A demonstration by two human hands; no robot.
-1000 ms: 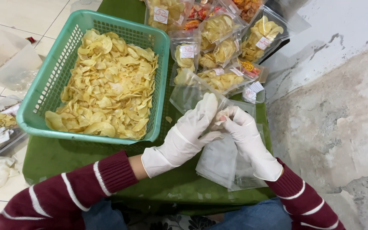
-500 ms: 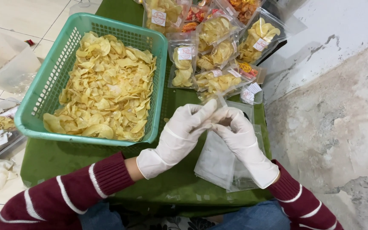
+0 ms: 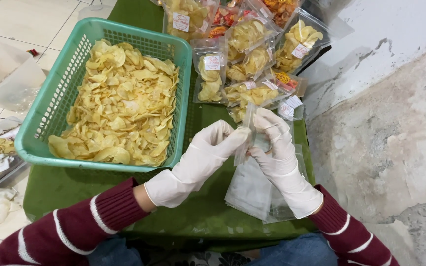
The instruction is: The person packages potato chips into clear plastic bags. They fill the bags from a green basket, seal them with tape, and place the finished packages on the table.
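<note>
Chip basket (image 3: 50,118) beside filled bags (image 3: 252,54)

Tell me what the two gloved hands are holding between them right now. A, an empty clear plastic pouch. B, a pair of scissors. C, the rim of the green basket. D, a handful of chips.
A: the left hand and the right hand pinch the top of an empty clear pouch held over a stack of flat pouches, apart from the green basket of chips.
</note>
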